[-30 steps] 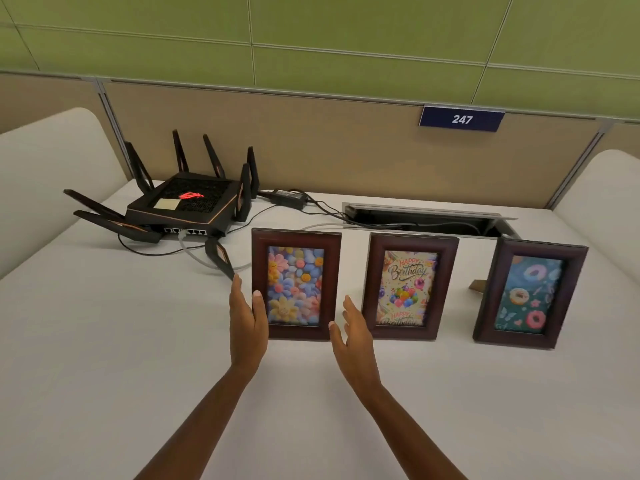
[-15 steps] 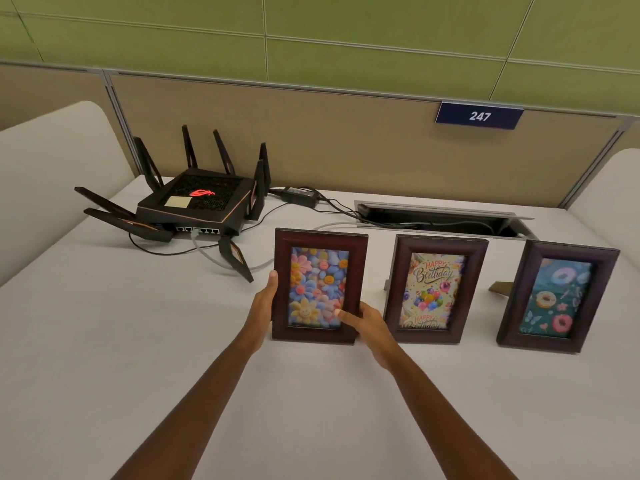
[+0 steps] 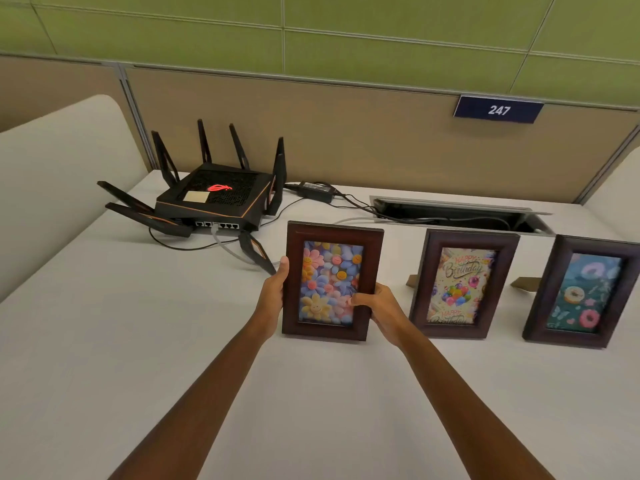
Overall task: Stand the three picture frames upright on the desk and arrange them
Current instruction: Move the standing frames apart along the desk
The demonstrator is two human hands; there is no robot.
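Three dark wooden picture frames stand upright in a row on the white desk. The flower frame is leftmost and I hold it by both side edges: my left hand grips its left edge, my right hand grips its lower right edge with the thumb over the glass. The birthday frame stands in the middle and the donut frame at the right, each leaning on a rear stand. Neither is touched.
A black router with several antennas sits at the back left, one antenna reaching close to the flower frame. A power brick and cables run to an open cable tray. A partition with sign 247 closes the back.
Both hands went from open beside the flower frame to gripping its sides. The view shifted left, so the frames appear further right.
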